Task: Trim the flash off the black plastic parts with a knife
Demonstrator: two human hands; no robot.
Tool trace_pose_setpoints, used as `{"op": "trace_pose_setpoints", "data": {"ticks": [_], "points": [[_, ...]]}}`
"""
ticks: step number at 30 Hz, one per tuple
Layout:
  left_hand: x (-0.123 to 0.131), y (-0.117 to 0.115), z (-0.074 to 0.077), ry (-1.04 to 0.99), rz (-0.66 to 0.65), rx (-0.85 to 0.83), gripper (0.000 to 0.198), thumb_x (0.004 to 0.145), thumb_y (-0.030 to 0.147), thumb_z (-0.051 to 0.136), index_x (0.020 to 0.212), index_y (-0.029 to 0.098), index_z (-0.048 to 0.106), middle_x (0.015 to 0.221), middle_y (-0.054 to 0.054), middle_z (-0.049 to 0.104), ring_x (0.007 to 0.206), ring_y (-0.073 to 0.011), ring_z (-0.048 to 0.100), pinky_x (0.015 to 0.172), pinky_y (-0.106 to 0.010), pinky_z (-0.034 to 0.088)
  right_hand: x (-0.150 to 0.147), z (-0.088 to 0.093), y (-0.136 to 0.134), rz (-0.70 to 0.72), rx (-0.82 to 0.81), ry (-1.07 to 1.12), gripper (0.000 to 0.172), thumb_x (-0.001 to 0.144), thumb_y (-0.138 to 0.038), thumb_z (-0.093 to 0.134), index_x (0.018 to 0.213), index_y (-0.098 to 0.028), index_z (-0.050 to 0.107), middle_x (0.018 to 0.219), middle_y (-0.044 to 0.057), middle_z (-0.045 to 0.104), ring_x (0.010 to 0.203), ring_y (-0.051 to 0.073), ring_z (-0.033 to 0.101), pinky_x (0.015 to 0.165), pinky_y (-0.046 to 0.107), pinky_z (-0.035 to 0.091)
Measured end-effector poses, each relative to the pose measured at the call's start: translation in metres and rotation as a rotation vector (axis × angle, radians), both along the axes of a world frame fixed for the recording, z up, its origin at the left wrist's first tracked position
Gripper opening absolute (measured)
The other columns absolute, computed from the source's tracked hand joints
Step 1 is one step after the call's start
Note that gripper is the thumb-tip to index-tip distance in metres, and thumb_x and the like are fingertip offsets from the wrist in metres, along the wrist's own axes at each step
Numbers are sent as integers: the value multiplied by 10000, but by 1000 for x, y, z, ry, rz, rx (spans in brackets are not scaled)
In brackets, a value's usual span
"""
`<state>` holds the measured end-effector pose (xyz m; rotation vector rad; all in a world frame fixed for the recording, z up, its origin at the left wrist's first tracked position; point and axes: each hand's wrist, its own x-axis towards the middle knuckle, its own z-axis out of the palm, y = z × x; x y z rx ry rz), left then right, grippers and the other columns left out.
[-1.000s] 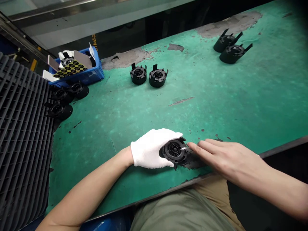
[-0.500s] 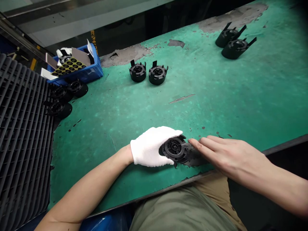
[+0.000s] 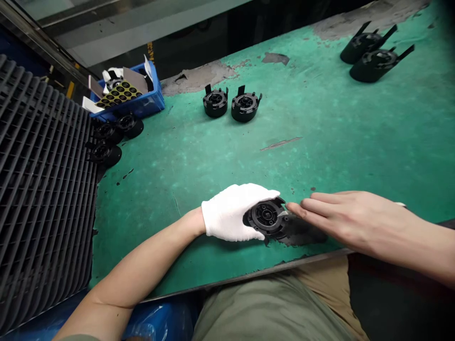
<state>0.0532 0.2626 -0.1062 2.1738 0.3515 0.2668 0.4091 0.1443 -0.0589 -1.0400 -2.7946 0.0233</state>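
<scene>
My left hand, in a white glove, is closed around a round black plastic housing near the table's front edge. Its ringed inner face is turned up, with thumb and fingers on opposite sides of the rim. From the right, my bare right hand grips a slim knife, its index finger stretched along it. The pale blade tip is at the housing's right rim. Most of the knife is hidden under the fingers; a light end shows behind the wrist.
Two similar black housings stand at the table's back middle. Two more with upright tabs are at the back right. Several sit at the left, by a blue bin holding a sticker sheet. A dark grille borders the left side.
The whole view has shifted, so the table items sit farther right. The left hand keeps its hold on the housing, and the knife's tip stays at the rim with barely any movement.
</scene>
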Motion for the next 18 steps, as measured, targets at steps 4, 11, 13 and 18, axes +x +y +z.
{"op": "trace_pose_setpoints", "data": {"ticks": [4,11,13,18], "points": [[0,0,1,-2,-1,-4,1088,1005,602,1047,1929,247,596,1836,-213,787,1735,-490,747,1503,-668,607,13,0,17,154,-38,-47,691,1184,-22,544,1828,-210,711,1108,60,873,1017,274,772,897,429,642],[0,3,-3,-51,-18,-37,1082,994,596,1068,1918,265,610,1856,-206,781,1754,-493,743,1515,-683,595,36,-1,48,125,-106,112,527,1393,-292,437,1621,-245,909,920,18,792,807,179,673,756,356,495],[2,3,-4,-48,-18,-57,1086,991,606,1070,1917,272,611,1863,-199,781,1759,-490,745,1519,-673,596,47,-7,39,-13,-2,170,470,1385,-351,517,1621,-259,912,926,23,793,759,162,655,698,345,456],[4,3,-4,-50,31,-87,1241,914,542,1134,1969,290,530,1980,-219,668,1833,-523,672,1541,-719,572,58,-24,-19,-394,40,22,774,1212,-123,496,1954,-293,632,1190,138,874,879,260,816,717,383,606]]}}
